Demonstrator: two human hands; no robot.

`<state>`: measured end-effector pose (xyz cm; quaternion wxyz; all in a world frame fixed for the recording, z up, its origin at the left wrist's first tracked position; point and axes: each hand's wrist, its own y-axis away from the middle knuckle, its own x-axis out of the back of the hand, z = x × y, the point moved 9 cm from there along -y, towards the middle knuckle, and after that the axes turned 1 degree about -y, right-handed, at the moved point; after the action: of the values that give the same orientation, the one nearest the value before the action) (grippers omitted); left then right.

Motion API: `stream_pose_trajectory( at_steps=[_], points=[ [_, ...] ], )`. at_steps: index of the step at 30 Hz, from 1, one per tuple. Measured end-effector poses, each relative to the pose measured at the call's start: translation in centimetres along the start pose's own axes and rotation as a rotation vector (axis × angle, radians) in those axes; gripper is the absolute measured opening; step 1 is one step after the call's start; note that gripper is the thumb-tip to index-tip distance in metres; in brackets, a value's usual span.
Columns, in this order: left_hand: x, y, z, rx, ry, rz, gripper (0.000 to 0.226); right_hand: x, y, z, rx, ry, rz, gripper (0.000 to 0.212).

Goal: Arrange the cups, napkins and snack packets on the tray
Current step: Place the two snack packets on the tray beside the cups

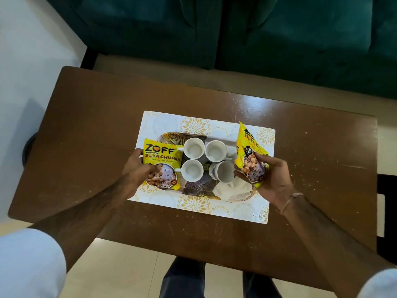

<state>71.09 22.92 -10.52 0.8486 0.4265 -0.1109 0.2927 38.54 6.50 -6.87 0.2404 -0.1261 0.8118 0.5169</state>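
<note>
A patterned tray (194, 190) lies on a white and gold placemat (193, 123). Several white cups stand on the tray in a cluster; one cup (193, 149) is at the back left, and the front right cup (223, 171) tilts. A white napkin (232, 189) lies at the tray's front right. My left hand (137, 166) grips a yellow soya chunks packet (163, 155) lying flat over the tray's left end. My right hand (272, 179) holds a second yellow packet (249, 151) tilted up above the tray's right end.
The placemat sits on a brown wooden table (96, 125). A dark green sofa (236, 29) stands beyond the table's far edge. My legs (182, 278) show below the near edge. A dark round object (29, 150) is on the floor at the left.
</note>
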Motion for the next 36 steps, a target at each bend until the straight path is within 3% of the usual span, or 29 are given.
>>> stream_pose_trajectory(
  at_steps=[14,19,23,30,33,36],
  points=[
    [0.1,0.5,0.2,-0.011,-0.052,0.021,0.052,1.0,-0.7,0.0,0.031,0.025,0.117,0.035],
    [0.2,0.8,0.6,-0.037,-0.116,0.065,0.053,6.5,0.2,-0.9,0.226,0.358,0.41,0.034],
    [0.2,0.9,1.0,-0.09,-0.176,0.104,0.044,8.4,0.9,-0.9,0.319,0.622,0.513,0.027],
    [-0.8,1.1,2.7,-0.244,-0.252,0.115,0.044,6.9,0.1,-0.8,0.361,1.005,0.574,0.045],
    [-0.7,0.7,2.4,-0.21,-0.312,0.113,0.063,6.8,0.0,-1.5,0.375,1.013,0.608,0.05],
    [-0.2,1.0,2.8,-0.162,-0.343,0.134,0.087,6.2,0.6,-3.0,0.339,1.16,0.646,0.077]
  ],
)
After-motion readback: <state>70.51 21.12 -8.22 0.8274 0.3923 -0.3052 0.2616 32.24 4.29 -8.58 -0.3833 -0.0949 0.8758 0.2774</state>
